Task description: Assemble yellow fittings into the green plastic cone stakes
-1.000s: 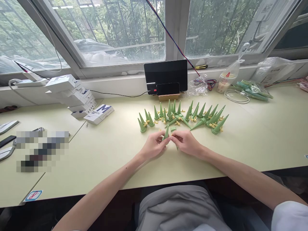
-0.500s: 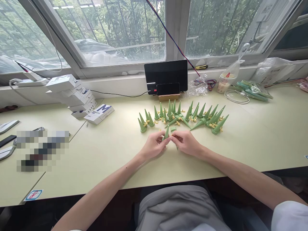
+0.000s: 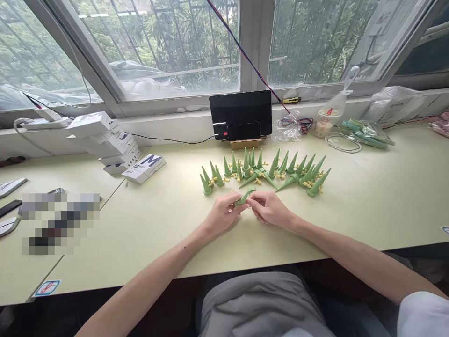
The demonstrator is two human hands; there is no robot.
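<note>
Green cone (image 3: 242, 199) tipped rightward | left hand (image 3: 223, 211): grip around cone | right hand (image 3: 269, 207): angled inward, grip contents unclear

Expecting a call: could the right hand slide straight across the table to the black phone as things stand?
Probably not: green conical spikes stand between, so the right hand would likely have to reach over them to the black phone.

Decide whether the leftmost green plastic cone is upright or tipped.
Upright: the cone rests on its wide base, tip pointing up.
</note>
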